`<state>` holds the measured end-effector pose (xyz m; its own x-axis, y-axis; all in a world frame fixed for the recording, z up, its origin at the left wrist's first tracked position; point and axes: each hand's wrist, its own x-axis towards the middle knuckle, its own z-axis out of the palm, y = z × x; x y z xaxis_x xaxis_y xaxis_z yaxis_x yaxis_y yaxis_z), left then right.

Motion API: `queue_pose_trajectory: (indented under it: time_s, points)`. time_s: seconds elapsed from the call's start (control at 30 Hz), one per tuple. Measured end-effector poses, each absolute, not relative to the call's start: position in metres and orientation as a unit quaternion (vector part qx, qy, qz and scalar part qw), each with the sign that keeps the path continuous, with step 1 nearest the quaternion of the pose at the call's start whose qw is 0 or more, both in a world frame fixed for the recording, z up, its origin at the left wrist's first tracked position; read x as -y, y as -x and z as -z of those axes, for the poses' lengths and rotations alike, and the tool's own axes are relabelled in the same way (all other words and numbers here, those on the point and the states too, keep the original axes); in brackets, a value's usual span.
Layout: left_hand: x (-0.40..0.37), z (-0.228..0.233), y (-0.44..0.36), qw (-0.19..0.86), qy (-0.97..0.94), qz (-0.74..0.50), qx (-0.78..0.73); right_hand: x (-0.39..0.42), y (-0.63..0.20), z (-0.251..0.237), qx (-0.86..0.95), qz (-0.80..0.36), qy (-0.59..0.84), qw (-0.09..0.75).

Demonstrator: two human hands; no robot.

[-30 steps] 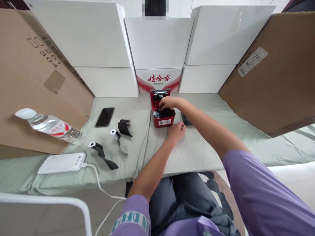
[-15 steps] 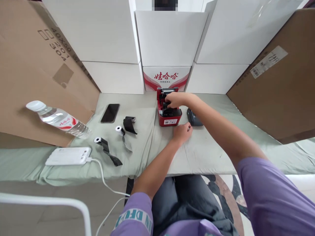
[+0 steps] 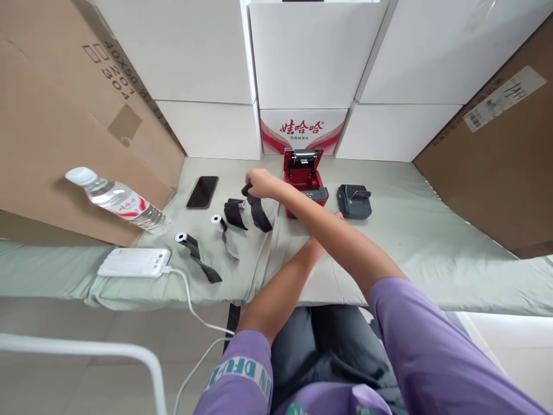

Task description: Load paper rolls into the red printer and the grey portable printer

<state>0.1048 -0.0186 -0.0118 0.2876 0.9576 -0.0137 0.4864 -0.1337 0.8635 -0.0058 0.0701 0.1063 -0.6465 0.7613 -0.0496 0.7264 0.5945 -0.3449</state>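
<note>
Left of the red printer, my right hand (image 3: 264,183) grips a black paper roll (image 3: 247,189) whose loose black strip hangs down toward the cloth. The red printer (image 3: 320,181) stands with its lid tipped back and its inside partly hidden behind my right forearm. Close to the printer's front rests my left hand (image 3: 318,246), with its fingers mostly covered by that forearm. Beside the held roll lie several more: a black roll (image 3: 235,212) with a curled flap, and two with white ends, the middle roll (image 3: 218,222) and the nearer roll (image 3: 188,242).
A dark device (image 3: 354,202) sits right of the printer. On the left are a phone (image 3: 202,192), a tilted water bottle (image 3: 125,203), and a white power bank (image 3: 135,263) with a cable. White boxes (image 3: 302,57) line the back; a cardboard box (image 3: 501,150) stands at right.
My right hand has come out of the printer and moved left, carrying the black roll with its strip trailing. My left hand stays near the printer's front. The view has shifted slightly.
</note>
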Motion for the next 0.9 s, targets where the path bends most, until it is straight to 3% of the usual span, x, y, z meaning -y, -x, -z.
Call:
queue_pose_trajectory:
  time_s: [0.13,0.23,0.43,0.6,0.9]
  points:
    - [0.022,0.010,-0.101,0.371,-0.726,-0.279,-0.507,-0.072,0.025,-0.081,0.888,-0.149,0.430,-0.073]
    - [0.021,0.007,-0.101,0.349,-0.735,-0.274,-0.513,-0.068,0.029,-0.074,0.884,-0.149,0.430,-0.104]
    - [0.023,0.004,-0.099,0.342,-0.746,-0.250,-0.514,-0.071,0.044,-0.079,0.916,-0.069,0.390,-0.058]
    - [0.023,0.008,-0.100,0.308,-0.747,-0.247,-0.534,-0.079,0.068,-0.066,0.915,-0.121,0.367,-0.118]
    - [0.021,0.007,-0.104,0.300,-0.744,-0.247,-0.544,-0.084,0.065,-0.061,0.916,-0.155,0.367,-0.055]
